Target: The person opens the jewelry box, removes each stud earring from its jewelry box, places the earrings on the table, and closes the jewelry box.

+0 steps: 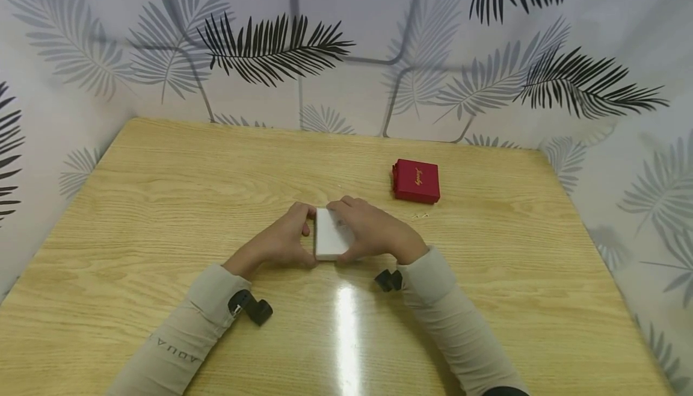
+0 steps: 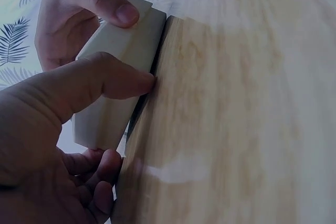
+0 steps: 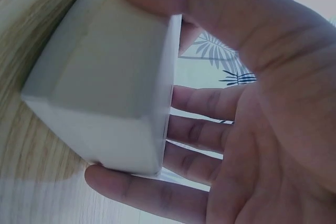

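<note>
A small white box (image 1: pixel 329 236) lies on the table between my two hands. My left hand (image 1: pixel 284 236) holds it from the left, thumb at the near side and fingers round the far left corner. In the left wrist view, that thumb lies across the box's side wall (image 2: pixel 118 111), where a faint seam shows. From the right, my right hand (image 1: pixel 373 230) grips the box (image 3: pixel 100 72), thumb on the near side and fingers spread across the top and far side. What the box contains is hidden.
A red box (image 1: pixel 418 180) with gold lettering sits farther back on the right. Just in front of it lie small gold-coloured pieces (image 1: pixel 420 215), too small to identify. The wooden table (image 1: pixel 189 185) ends at a leaf-patterned curtain (image 1: pixel 335 95).
</note>
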Demonstrator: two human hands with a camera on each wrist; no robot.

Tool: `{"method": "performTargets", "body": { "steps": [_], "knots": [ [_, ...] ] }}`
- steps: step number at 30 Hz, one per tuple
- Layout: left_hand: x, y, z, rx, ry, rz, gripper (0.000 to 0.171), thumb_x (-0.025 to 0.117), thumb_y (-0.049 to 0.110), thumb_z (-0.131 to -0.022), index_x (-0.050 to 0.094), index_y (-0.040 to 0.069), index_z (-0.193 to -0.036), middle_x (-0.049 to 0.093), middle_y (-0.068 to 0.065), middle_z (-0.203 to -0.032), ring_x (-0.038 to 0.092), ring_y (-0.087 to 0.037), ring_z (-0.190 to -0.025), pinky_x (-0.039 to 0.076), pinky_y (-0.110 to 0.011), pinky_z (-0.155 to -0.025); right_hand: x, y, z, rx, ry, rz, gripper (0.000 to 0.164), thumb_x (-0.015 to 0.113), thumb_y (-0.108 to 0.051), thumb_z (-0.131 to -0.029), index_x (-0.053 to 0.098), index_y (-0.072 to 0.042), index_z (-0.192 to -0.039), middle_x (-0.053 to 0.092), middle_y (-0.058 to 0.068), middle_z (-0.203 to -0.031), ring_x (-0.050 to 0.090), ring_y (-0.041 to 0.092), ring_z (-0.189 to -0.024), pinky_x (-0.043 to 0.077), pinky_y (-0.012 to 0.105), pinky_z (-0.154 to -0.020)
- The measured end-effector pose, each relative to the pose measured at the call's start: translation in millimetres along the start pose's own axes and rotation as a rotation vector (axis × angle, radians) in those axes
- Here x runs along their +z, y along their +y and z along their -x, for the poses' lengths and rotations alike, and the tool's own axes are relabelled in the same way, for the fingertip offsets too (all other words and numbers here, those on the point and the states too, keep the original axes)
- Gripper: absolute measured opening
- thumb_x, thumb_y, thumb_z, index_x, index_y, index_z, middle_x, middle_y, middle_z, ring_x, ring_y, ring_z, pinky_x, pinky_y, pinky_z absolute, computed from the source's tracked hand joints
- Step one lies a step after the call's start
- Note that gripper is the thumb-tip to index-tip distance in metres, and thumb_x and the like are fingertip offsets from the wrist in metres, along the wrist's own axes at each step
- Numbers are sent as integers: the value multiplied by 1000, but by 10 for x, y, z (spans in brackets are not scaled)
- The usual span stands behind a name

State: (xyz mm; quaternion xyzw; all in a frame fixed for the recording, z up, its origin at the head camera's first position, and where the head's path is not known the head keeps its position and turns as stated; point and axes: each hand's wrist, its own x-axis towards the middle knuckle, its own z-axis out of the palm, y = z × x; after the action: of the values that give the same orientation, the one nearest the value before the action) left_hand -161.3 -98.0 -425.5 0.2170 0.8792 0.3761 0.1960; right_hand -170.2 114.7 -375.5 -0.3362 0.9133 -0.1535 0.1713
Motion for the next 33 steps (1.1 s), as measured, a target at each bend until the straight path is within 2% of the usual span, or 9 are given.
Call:
{"method": "performTargets", "body": {
  "steps": [5, 14, 25, 33],
  "knots": [
    [8, 10, -2, 8, 2, -10, 86, 83, 12, -68, 36, -1, -138, 42, -12, -125, 46, -23, -104, 44, -31, -83, -1, 8, 9, -2, -2, -18, 91, 89, -32, -71, 43, -7, -146, 54, 8, -127, 52, 21, -105, 48, 35, -91],
    [1, 27, -1, 19, 9, -37, 83, 84, 13, -67, 38, -1, -134, 44, -11, -121, 46, -22, -102, 44, -30, -81, 2, 26, 11, -24, 31, 33, 91, 89, -35, -70, 44, -8, -144, 54, 8, -130, 53, 20, -108, 50, 36, -91],
    [24, -14, -2, 27, 13, 22, 93, 88, 17, -69, 32, -1, -142, 44, -14, -129, 47, -24, -107, 46, -32, -84, -35, 23, 23, -11, 1, 29, 92, 88, -35, -71, 42, -8, -147, 55, 8, -132, 53, 21, -110, 50, 37, -94],
    [16, 14, 6, 24, 16, 24, 91, 88, 15, -70, 33, -1, -141, 46, -14, -128, 48, -24, -105, 45, -32, -83, -54, 36, 26, -22, 8, 21, 90, 88, -33, -72, 44, -8, -146, 56, 8, -129, 53, 20, -107, 50, 35, -92]
  ]
}}
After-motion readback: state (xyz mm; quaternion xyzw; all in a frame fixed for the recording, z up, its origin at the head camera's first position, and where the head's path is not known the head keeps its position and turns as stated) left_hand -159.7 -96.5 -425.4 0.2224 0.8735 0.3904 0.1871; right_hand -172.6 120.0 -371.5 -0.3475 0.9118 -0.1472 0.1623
